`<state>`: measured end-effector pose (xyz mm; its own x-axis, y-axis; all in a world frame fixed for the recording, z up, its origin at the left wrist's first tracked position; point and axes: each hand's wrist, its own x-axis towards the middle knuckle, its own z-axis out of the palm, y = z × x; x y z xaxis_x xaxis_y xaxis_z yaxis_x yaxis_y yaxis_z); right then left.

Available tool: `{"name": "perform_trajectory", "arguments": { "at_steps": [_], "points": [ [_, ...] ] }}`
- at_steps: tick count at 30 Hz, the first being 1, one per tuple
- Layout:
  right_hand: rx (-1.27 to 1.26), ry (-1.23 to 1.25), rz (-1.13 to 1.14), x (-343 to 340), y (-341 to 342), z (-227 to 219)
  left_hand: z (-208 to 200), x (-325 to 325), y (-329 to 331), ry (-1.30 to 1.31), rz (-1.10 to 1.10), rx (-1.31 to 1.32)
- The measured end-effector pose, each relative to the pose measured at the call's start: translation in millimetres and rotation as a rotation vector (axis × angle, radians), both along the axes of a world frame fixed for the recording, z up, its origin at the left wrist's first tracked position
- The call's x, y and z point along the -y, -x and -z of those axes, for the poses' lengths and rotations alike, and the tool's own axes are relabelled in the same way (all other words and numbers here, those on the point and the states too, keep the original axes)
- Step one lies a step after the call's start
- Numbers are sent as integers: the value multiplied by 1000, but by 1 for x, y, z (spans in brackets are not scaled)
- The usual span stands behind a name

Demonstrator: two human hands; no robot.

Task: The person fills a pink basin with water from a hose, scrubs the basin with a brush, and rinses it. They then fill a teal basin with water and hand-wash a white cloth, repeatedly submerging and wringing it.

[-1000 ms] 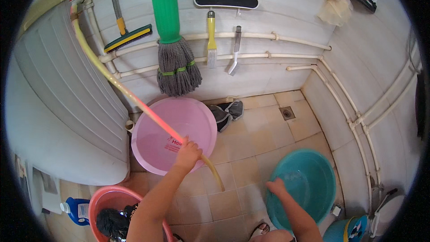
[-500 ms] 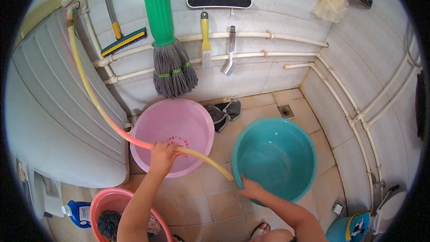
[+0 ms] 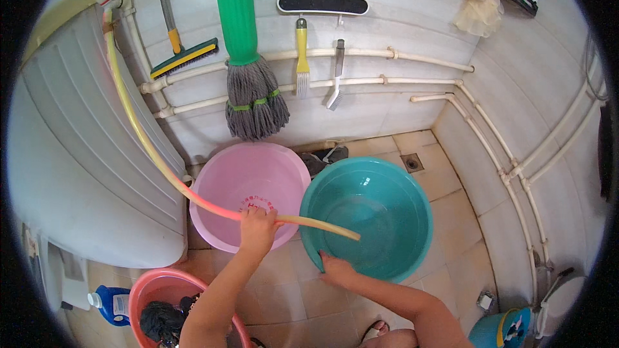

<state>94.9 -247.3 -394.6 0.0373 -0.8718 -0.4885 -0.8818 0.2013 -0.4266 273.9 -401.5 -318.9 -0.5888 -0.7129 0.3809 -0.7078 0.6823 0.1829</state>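
Note:
A yellow hose (image 3: 147,144), tinted pink along part of its length, runs from a tap at the upper left down into my left hand (image 3: 258,229), which is closed around it. Past my grip, its free end reaches over the teal basin (image 3: 412,206). My right hand (image 3: 335,269) grips the near-left rim of that basin, fingers curled over the edge. Under the hose stands a pink basin (image 3: 213,187) with red print on its bottom. The two basins stand side by side, rims close or touching.
A coral tub (image 3: 151,277) with dark cloth stands at the lower left beside a blue bottle (image 3: 115,304). A grey mop (image 3: 255,103) and brushes hang on the pipe-lined wall. Dark cloth (image 3: 314,162) lies behind the basins. A floor drain (image 3: 411,163) sits at the far right.
The teal basin has slid left toward the pink basin with my right hand on its rim. My left hand has moved right, bringing the hose end over the teal basin.

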Motion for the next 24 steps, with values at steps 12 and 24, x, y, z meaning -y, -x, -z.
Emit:
{"name": "perform_trajectory", "arguments": {
  "at_steps": [12, 24],
  "points": [
    [117, 195, -53, -13, 7, 13, 30, 19, 47, 73, 42, 109],
    [470, 51, 349, -20, 34, 8, 16, 22, 58, 102, 153, 326]
  ]
}}
